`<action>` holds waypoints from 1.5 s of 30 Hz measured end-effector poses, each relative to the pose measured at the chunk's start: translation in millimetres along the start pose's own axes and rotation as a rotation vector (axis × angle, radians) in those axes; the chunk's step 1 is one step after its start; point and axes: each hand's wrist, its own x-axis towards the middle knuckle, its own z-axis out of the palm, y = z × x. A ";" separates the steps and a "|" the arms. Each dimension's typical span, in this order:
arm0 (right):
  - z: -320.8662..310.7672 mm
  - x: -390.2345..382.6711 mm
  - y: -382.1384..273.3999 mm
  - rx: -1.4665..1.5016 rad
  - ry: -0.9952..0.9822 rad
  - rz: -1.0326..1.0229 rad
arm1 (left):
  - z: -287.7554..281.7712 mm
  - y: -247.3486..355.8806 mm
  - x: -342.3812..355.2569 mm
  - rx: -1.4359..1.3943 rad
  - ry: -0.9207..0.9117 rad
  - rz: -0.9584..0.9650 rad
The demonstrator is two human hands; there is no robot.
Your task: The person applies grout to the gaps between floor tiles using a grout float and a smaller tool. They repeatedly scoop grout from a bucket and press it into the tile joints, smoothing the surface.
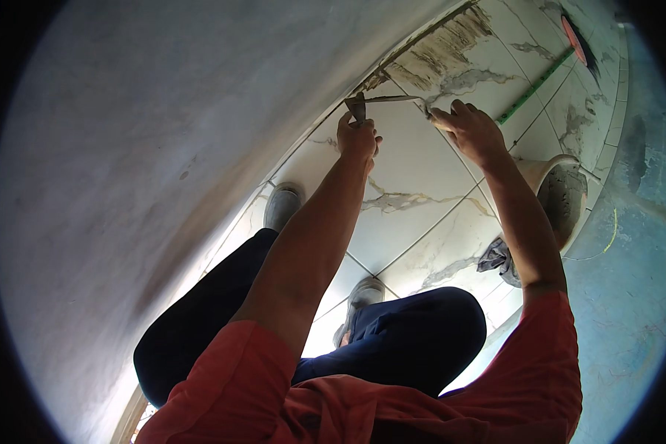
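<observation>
My left hand (357, 139) is closed around a small dark scraper blade (357, 108), upright by the foot of the wall. Closed on the handle of a trowel, my right hand (470, 132) is farther right. The trowel's thin blade (392, 98) stretches left from it, its tip close to the scraper; whether they touch I cannot tell. Beneath both hands lie white marbled floor tiles (411, 159). Just beyond, brown mortar smears (444, 48) cover the tile along the wall joint.
A bucket (562, 196) with grey residue inside stands at the right, beside a crumpled dark cloth (496, 255). Behind it are a green stick (536, 89) and a red-and-black broom head (576, 41). The pale wall (163, 148) closes off the left; my boots (283, 206) rest on the tiles.
</observation>
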 end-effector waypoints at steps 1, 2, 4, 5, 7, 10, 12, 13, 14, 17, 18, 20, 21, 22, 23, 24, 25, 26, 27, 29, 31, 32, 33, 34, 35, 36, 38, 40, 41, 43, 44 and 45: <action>2.6 3.7 1.4 0.001 0.000 0.000 | 0.4 -1.0 2.4 -0.016 0.018 0.017; 5.3 7.5 2.3 -0.011 -0.019 0.008 | -0.4 -2.0 4.6 -0.015 0.019 0.018; 13.3 13.9 6.9 -0.023 -0.036 0.017 | -2.1 -3.3 8.5 -0.024 0.027 0.017; 19.0 15.9 10.7 -0.022 -0.017 -0.006 | -2.0 -4.3 9.7 -0.024 0.027 0.019; 26.0 21.5 19.4 -0.019 0.005 -0.029 | -1.6 -6.3 10.4 -0.032 0.016 0.008; 32.5 31.3 28.3 -0.049 0.006 -0.051 | -3.0 -7.9 9.3 -0.031 0.024 0.012; 34.4 36.3 32.4 -0.129 -0.004 -0.039 | -4.4 -9.1 6.3 -0.026 0.015 0.010; 33.8 40.4 33.4 -0.127 0.001 -0.039 | -6.9 -9.0 6.1 -0.023 0.010 0.013; 32.8 44.2 34.5 -0.125 -0.011 -0.046 | -10.3 -9.1 5.3 -0.021 0.012 0.018; 34.5 50.6 42.9 -0.145 -0.023 -0.058 | -22.1 -15.6 0.0 -0.044 -0.018 0.006; 35.6 52.7 46.8 -0.169 -0.026 -0.064 | -27.4 -18.4 -2.3 -0.047 -0.035 -0.005; 36.0 57.3 54.5 -0.180 -0.042 -0.060 | -35.2 -21.4 -11.5 -0.047 -0.054 -0.018; 36.3 59.7 58.5 -0.191 -0.059 -0.059 | -39.3 -23.4 -16.7 -0.053 -0.066 -0.040; 33.6 64.3 60.3 -0.189 -0.056 -0.058 | -44.5 -23.8 -21.1 -0.059 -0.075 -0.058; 30.2 68.5 63.1 -0.227 -0.057 -0.071 | -49.0 -24.1 -24.8 -0.056 -0.074 -0.056; 27.1 72.3 65.9 -0.266 -0.060 -0.085 | -52.9 -24.3 -28.2 -0.062 -0.087 -0.072; 24.5 77.7 67.2 -0.236 -0.068 -0.057 | -58.8 -25.5 -29.4 -0.067 -0.096 -0.084; 22.2 83.4 68.4 -0.233 -0.064 -0.055 | -64.5 -26.4 -30.2 -0.062 -0.094 -0.081; 19.9 89.2 69.7 -0.260 -0.082 -0.036 | -70.0 -27.0 -30.7 -0.065 -0.108 -0.077; 22.0 92.0 79.1 -0.296 -0.105 -0.008 | -74.0 -27.7 -35.4 -0.066 -0.135 -0.078; 24.6 91.9 83.6 -0.310 -0.053 -0.026 | -80.0 -28.4 -40.7 -0.033 -0.122 -0.101; 24.6 91.6 85.6 -0.310 -0.051 -0.023 | -83.6 -27.7 -41.8 -0.030 -0.124 -0.099; 24.5 91.0 87.9 -0.295 -0.054 -0.016 | -86.7 -27.0 -42.4 -0.011 -0.139 -0.107; 23.7 91.6 87.7 -0.277 -0.055 -0.012 | -90.7 -26.0 -42.5 0.009 -0.149 -0.114; 22.1 90.7 88.2 -0.276 -0.054 -0.012 | -93.5 -25.2 -42.2 0.010 -0.148 -0.113; 20.0 88.2 89.1 -0.257 -0.044 -0.016 | -95.8 -24.8 -41.6 0.021 -0.153 -0.115; 16.3 82.9 86.7 -0.236 -0.034 -0.022 | -100.6 -23.0 -42.4 0.032 -0.155 -0.117; 14.5 74.6 86.0 -0.196 -0.041 -0.029 | -103.3 -21.9 -43.4 0.045 -0.174 -0.129; 14.7 70.1 86.6 -0.198 -0.042 -0.028 | -103.4 -21.0 -43.3 0.043 -0.177 -0.129; 18.9 61.0 85.1 -0.189 -0.007 -0.069 | -103.3 -18.6 -43.6 0.080 -0.200 -0.117; 22.3 55.3 83.6 -0.190 -0.007 -0.069 | -102.2 -17.3 -44.1 0.079 -0.200 -0.116; 25.9 49.3 81.5 -0.189 0.003 -0.051 | -100.8 -16.2 -44.6 0.134 -0.197 -0.084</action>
